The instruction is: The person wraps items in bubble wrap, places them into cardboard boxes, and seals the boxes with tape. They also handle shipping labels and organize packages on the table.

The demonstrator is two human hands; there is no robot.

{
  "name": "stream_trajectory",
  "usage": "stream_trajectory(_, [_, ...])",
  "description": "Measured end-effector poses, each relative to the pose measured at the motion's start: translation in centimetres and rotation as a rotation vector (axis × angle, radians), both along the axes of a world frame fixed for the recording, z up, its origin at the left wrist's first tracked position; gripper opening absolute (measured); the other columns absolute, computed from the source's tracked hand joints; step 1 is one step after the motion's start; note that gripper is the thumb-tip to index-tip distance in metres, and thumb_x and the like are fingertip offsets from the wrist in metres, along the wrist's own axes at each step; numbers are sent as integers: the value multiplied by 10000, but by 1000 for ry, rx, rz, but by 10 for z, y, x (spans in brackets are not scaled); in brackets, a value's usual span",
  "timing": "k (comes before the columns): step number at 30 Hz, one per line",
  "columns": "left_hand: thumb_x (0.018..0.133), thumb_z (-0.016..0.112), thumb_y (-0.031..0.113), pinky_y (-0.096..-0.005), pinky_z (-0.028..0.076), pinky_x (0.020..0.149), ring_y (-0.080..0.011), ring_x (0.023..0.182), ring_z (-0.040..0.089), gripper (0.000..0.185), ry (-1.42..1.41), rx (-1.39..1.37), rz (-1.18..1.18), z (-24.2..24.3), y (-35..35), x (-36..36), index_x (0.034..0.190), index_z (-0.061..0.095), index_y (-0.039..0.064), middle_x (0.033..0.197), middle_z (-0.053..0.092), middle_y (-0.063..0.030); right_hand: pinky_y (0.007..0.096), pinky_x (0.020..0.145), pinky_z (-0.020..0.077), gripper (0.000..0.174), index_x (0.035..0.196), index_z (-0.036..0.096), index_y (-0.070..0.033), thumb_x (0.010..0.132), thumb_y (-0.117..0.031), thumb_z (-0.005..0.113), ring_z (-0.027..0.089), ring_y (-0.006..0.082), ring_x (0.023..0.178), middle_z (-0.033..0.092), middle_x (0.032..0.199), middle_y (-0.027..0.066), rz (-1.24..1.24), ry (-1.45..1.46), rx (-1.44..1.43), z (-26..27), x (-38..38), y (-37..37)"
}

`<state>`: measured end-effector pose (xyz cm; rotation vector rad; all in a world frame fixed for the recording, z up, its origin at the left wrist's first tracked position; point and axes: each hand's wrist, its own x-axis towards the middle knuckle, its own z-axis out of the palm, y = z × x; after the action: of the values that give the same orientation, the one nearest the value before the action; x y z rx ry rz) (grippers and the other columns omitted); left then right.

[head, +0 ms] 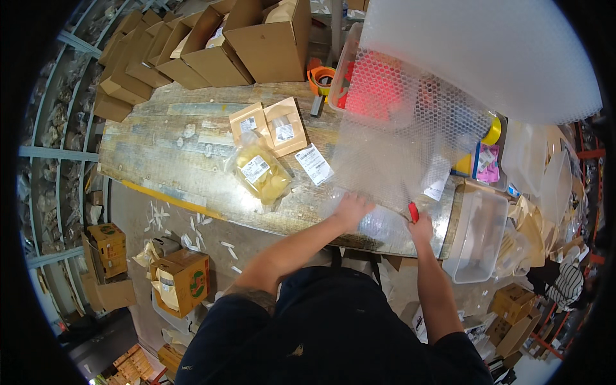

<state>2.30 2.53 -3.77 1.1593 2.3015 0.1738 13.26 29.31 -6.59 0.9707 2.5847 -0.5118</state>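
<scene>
A sheet of clear bubble wrap point(380, 163) runs from a large bubble wrap roll point(481, 53) down to the table's near side. On the sheet's near part rests my left hand point(353, 211), pressed down with the fingers spread. My right hand point(422, 227) grips a red-handled cutter point(413, 211) at the wrap, right of my left hand; its blade is too small to make out. Left of the wrap lie a clear bag of yellowish pieces point(269, 182), two kraft paper pouches point(285, 126) and a printed label sheet point(314, 163).
Open cardboard boxes point(269, 55) line the table's far left. An orange tape dispenser point(320, 79) stands near a bin of red items point(342, 96) partly behind the wrap. At right sits a clear plastic bin point(474, 240). A person in stripes point(568, 284) is at far right.
</scene>
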Motion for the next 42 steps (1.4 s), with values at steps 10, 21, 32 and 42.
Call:
stream_trajectory(10, [621, 839, 463, -546, 384, 1061, -355, 1281, 474, 951, -183, 36, -90, 0, -57, 82, 1437, 476, 137, 1363, 523, -162, 528, 830, 537, 446, 1420, 462, -174, 984, -220, 540, 651, 460, 989, 644, 1098, 232, 738, 226, -399, 52, -7, -133])
stream_trajectory(21, [742, 632, 785, -586, 144, 1216, -432, 1520, 139, 1153, -258, -80, 600, -2, -81, 69, 1534, 329, 3, 1634, 200, -238, 523, 725, 555, 605, 1472, 458, -338, 919, -117, 564, 675, 411, 821, 663, 921, 201, 679, -275, 189, 19, 68, 54])
stream_trajectory(32, [939, 537, 179, -606, 203, 1193, -392, 1497, 236, 524, 35, 334, 342, -6, -2, 3, 1459, 488, 136, 1642, 263, -102, 491, 1073, 410, 975, 1402, 463, -6, 611, -370, 901, 515, 443, 1244, 538, 1349, 257, 908, 271, -158, 88, -18, -123])
stream_trajectory(42, [856, 536, 720, -518, 61, 1243, -425, 1535, 11, 1063, -88, -135, 373, -25, 63, -17, 1611, 144, 83, 1688, 79, -132, 415, 1037, 464, 1067, 1476, 389, -16, 588, -324, 894, 612, 307, 1175, 630, 1281, 216, 596, -31, -1150, 31, -3, -70])
